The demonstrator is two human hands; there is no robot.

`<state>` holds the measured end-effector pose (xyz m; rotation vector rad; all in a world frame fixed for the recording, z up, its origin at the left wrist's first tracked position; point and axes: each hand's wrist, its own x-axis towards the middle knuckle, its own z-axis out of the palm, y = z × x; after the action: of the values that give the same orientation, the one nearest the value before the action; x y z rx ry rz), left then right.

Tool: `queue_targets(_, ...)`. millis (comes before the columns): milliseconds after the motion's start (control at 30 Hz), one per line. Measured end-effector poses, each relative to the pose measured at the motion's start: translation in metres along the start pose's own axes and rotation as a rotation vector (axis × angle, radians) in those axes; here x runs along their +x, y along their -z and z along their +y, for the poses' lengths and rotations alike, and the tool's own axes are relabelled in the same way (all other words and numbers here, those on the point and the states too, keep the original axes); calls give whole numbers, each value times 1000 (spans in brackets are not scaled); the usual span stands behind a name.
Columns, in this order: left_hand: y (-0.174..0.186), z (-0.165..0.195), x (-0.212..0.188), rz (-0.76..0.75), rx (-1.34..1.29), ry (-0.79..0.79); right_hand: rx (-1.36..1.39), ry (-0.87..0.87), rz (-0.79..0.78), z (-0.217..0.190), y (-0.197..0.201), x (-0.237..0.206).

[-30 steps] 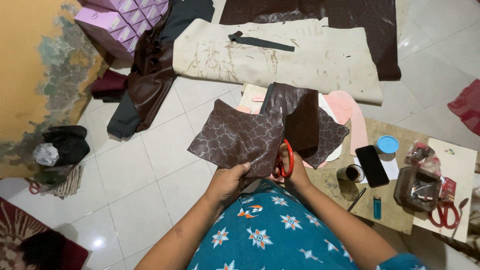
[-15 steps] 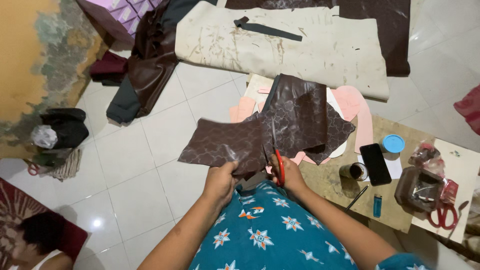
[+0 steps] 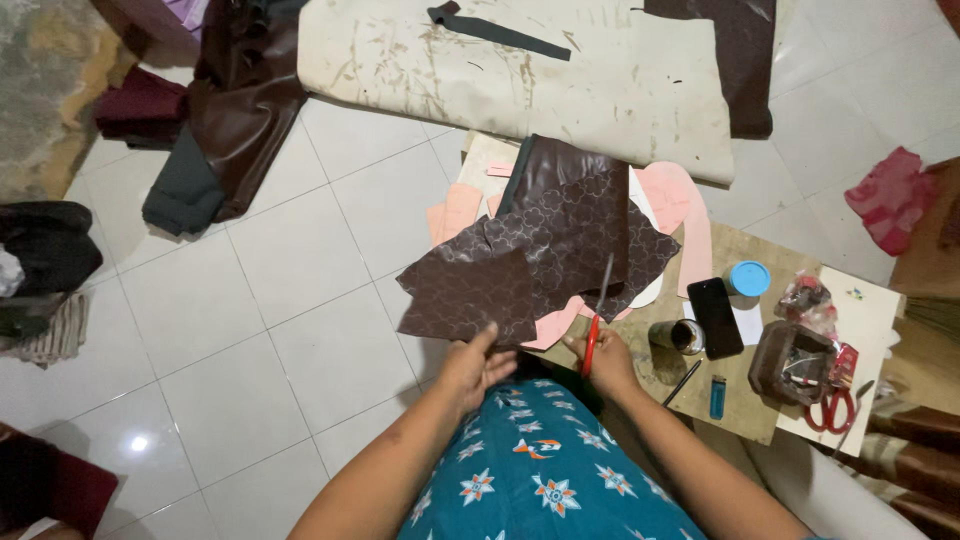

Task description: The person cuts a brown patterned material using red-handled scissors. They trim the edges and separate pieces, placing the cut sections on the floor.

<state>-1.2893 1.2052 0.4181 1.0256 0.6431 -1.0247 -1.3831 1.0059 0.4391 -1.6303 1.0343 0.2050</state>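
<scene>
My left hand (image 3: 472,365) grips the near edge of a dark brown patterned leather sheet (image 3: 540,250), thumb on top. My right hand (image 3: 600,360) holds red-handled scissors (image 3: 596,320) with the blades pointing away into the sheet. The sheet hangs partly over the floor on the left and lies over pink paper patterns (image 3: 670,200) on a low wooden board (image 3: 745,255) on the right.
On the board lie a black phone (image 3: 716,316), a blue lid (image 3: 750,278), a small round tin (image 3: 678,337), a blue lighter (image 3: 717,397), a brown pouch (image 3: 795,362) and a second pair of red scissors (image 3: 828,410). A large cream sheet (image 3: 560,80) and dark leather pieces (image 3: 240,100) lie on the white tiled floor.
The view has tilted and shifted. The sheet has been turned and spread leftwards, my left hand has shifted along its near edge, and the scissors have moved to the sheet's right side.
</scene>
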Motion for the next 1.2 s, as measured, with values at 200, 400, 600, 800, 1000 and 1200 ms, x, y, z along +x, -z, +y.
queue_targets(200, 4, -1, -3, 120, 150, 127, 136, 27, 95, -15, 13, 46)
queue_targets(400, 2, 5, 33, 334, 871, -437, -129, -4, 248, -42, 23, 82)
queue_targets(600, -23, 43, 61, 331, 1454, -701, -13, -75, 318, -51, 24, 110)
queue_targets(800, -52, 82, 80, 262, 1688, -444, 495, -29, 367, -49, 29, 127)
queue_targets(1000, -63, 85, 93, 385, 1673, -488, 769, 176, 270, -65, 82, 120)
queue_targets(1200, -93, 108, 83, 394, 1514, -694, 1008, 348, 72, -126, 137, 64)
